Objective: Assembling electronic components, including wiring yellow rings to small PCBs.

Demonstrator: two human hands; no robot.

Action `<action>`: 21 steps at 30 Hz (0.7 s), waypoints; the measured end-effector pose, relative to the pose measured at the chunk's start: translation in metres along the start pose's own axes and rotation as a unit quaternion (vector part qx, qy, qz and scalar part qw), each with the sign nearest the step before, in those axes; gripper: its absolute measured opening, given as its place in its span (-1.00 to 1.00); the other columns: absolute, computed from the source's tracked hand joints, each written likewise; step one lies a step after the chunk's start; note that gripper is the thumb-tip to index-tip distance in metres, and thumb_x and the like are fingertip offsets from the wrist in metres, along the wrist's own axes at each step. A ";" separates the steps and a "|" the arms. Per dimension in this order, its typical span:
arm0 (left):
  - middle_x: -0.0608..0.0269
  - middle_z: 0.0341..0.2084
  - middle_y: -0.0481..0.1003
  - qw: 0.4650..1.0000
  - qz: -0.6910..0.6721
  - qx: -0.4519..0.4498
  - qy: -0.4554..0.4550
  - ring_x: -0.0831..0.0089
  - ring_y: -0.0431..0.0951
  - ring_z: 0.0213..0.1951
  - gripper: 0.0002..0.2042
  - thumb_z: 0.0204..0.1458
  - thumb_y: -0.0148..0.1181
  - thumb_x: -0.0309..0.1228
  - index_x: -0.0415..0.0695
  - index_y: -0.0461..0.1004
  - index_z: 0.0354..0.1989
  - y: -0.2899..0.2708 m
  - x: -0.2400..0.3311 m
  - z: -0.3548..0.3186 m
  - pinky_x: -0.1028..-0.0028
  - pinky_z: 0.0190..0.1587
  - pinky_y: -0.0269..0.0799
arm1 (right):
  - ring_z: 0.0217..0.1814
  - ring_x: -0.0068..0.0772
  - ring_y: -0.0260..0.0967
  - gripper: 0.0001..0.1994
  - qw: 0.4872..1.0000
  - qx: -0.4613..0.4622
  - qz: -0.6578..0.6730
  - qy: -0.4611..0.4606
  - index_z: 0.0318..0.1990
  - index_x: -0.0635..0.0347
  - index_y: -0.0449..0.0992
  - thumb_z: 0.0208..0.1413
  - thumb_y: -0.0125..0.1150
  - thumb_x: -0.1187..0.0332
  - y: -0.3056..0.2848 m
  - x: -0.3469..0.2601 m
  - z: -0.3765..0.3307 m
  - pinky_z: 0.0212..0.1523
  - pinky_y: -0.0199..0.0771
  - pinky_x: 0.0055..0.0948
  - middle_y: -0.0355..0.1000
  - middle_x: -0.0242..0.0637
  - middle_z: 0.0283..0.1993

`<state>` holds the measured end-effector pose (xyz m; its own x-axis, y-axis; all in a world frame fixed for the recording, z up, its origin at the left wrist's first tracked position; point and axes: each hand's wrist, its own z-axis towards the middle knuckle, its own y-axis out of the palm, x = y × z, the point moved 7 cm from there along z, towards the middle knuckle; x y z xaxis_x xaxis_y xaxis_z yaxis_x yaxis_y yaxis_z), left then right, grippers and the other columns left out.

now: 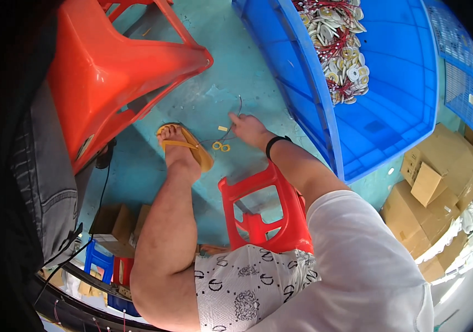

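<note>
Just beyond the red stool (296, 233): right hand (249, 131); whether it grips the dark wire (241, 103), I cannot tell. Left hand is outside my view.
Wire and yellow rings (221, 147): on floor (203, 99), left of the blue crate's (402, 72) edge; I would pinch the wire lightly, not tug the rings.
Blue crate: discs (352, 72) piled along its left wall.

A thin dark wire (241, 103) lies on the teal floor, its upper end a slightly bent line just past the fingers of the right hand (248, 130); whether they pinch it is unclear. Below the hand, more thin strand runs loosely leftward toward the yellow sandal (191, 145). Two small yellow rings (225, 148) lie side by side near this strand, their centres showing floor colour. Just above them sits a small, pale-yellow rectangular piece (222, 128), slightly tilted.
</note>
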<state>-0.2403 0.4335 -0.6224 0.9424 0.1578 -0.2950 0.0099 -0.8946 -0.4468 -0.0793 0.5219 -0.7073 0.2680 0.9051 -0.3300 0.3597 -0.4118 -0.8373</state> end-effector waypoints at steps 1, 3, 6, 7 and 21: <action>-0.03 0.45 -0.06 1.000 0.001 -0.003 -0.004 0.09 -0.13 0.49 -0.13 0.09 0.08 -0.07 -0.28 -0.13 0.48 0.005 -0.003 -0.001 0.24 0.53 -0.35 | -0.08 -0.23 0.51 -0.84 1.000 0.002 0.003 -0.004 -0.28 0.10 0.67 -0.01 0.25 0.34 -0.001 -0.001 0.003 -0.08 0.57 -0.24 0.32 -0.21 0.13; -0.02 0.46 -0.06 0.999 -0.042 0.022 -0.024 0.09 -0.15 0.50 -0.17 0.14 0.04 -0.07 -0.27 -0.13 0.48 0.012 -0.010 -0.003 0.27 0.53 -0.36 | -0.12 -0.32 0.50 -0.86 0.998 -0.037 -0.019 -0.056 -0.32 0.09 0.67 0.01 0.19 0.39 0.002 -0.003 0.009 -0.14 0.57 -0.29 0.34 -0.27 0.09; -0.11 0.47 -0.09 0.992 -0.122 0.027 -0.014 0.07 -0.17 0.52 -0.13 0.09 0.18 -0.19 -0.33 -0.14 0.47 0.014 -0.010 0.001 0.27 0.54 -0.38 | -0.07 -0.33 0.48 -0.84 0.992 -0.082 -0.053 -0.076 -0.23 0.05 0.61 0.04 0.16 0.38 0.014 0.006 0.014 -0.16 0.54 -0.32 0.38 -0.34 0.00; -0.11 0.47 -0.09 0.992 -0.123 0.025 -0.014 0.07 -0.17 0.52 -0.13 0.09 0.18 -0.19 -0.33 -0.14 0.47 0.016 -0.009 0.000 0.27 0.54 -0.38 | -0.07 -0.33 0.48 -0.84 0.992 -0.084 -0.052 -0.077 -0.23 0.05 0.61 0.04 0.16 0.38 0.016 0.005 0.008 -0.16 0.54 -0.32 0.38 -0.34 0.00; -0.03 0.50 -0.10 1.000 0.011 -0.007 -0.002 0.07 -0.19 0.52 -0.18 0.17 -0.06 -0.02 -0.29 -0.13 0.49 0.015 -0.008 0.000 0.24 0.53 -0.43 | -0.11 -0.28 0.57 -0.83 0.994 -0.065 -0.015 0.091 -0.19 0.11 0.60 0.11 0.11 0.38 0.031 0.006 0.003 -0.18 0.57 -0.28 0.54 -0.25 -0.19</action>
<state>-0.2478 0.4193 -0.6270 0.9412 0.1390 -0.3080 -0.0065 -0.9039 -0.4277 -0.0694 0.5145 -0.7366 0.4085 0.8879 -0.2116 0.4795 -0.4061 -0.7779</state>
